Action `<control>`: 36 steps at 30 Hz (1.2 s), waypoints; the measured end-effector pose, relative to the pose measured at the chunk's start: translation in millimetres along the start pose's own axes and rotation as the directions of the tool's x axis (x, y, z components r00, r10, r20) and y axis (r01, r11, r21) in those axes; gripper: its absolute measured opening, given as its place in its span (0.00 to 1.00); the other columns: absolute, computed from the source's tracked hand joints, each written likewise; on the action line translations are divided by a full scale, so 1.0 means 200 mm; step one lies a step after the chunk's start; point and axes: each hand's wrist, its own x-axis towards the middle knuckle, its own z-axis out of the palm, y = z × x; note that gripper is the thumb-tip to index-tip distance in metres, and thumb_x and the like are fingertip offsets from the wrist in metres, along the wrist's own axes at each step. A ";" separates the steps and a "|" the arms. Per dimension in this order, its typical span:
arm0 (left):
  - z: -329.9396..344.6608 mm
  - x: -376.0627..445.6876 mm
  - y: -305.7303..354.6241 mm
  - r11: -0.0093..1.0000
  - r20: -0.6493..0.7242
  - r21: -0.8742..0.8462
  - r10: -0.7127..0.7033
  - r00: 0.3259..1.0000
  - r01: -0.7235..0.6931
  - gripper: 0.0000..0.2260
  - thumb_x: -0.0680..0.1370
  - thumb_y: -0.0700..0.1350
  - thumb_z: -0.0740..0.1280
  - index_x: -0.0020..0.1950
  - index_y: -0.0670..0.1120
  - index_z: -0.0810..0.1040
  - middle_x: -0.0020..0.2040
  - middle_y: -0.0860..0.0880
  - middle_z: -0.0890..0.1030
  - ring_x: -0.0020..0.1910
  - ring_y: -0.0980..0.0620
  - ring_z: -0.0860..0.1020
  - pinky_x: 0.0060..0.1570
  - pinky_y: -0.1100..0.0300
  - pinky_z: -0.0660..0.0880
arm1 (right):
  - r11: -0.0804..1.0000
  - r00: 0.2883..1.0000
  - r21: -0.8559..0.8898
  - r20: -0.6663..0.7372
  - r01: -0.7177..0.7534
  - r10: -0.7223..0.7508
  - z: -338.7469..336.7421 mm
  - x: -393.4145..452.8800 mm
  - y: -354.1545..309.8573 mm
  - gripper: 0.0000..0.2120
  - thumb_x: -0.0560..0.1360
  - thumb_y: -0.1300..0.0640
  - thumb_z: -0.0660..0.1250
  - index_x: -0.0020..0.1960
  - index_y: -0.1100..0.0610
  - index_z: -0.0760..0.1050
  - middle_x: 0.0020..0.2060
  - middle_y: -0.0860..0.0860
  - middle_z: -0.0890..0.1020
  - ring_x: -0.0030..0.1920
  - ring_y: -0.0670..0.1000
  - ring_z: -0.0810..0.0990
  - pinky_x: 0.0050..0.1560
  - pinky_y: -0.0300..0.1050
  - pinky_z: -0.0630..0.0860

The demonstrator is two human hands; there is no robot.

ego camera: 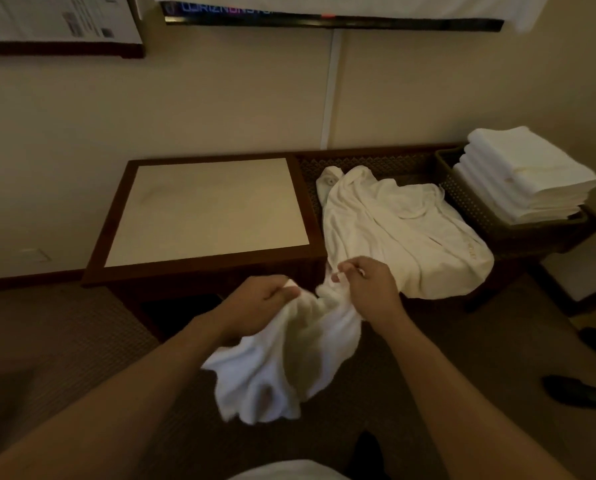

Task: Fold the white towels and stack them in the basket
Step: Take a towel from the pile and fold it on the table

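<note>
A crumpled white towel [282, 362] hangs in the air below both my hands, in front of the small table. My left hand [258, 299] grips its upper edge on the left. My right hand [365, 282] pinches the same edge on the right. More unfolded white cloth [400, 230] lies spread over the dark wicker bench [369, 162] to the right of the table. At the far right a dark woven basket [469, 199] holds a neat stack of several folded white towels [528, 174].
A low wooden table with a pale top [206, 209] stands against the beige wall, left of the bench. Brown carpet [64, 341] covers the floor. Dark shoes [575, 389] lie on the floor at the right. A framed notice [57, 22] hangs on the wall.
</note>
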 end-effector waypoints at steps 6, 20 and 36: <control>-0.07 0.04 0.15 0.981 0.105 -0.192 0.048 0.993 -0.027 0.11 0.82 0.52 0.67 0.47 0.48 0.85 0.41 0.43 0.84 0.42 0.40 0.81 0.42 0.46 0.78 | 0.931 0.885 0.366 0.430 0.008 -0.177 0.10 -0.07 -0.04 0.22 0.82 0.64 0.64 0.73 0.49 0.72 0.61 0.51 0.83 0.62 0.48 0.81 0.62 0.47 0.78; 0.05 -0.06 -0.21 0.989 0.192 -0.063 -0.122 0.974 0.137 0.18 0.74 0.52 0.75 0.60 0.57 0.72 0.50 0.56 0.81 0.46 0.59 0.80 0.47 0.56 0.79 | 0.920 0.951 0.383 0.306 -0.079 -0.045 0.19 -0.08 -0.03 0.11 0.82 0.65 0.61 0.49 0.55 0.80 0.38 0.51 0.83 0.40 0.50 0.80 0.44 0.45 0.78; 0.11 -0.27 -0.67 0.909 0.060 0.107 -0.410 0.910 0.403 0.09 0.83 0.52 0.61 0.52 0.52 0.80 0.49 0.50 0.82 0.49 0.51 0.81 0.49 0.54 0.77 | 0.990 0.979 -0.039 -0.155 -0.139 0.131 -0.08 0.08 0.19 0.10 0.84 0.59 0.60 0.50 0.60 0.78 0.39 0.47 0.80 0.48 0.52 0.82 0.42 0.36 0.73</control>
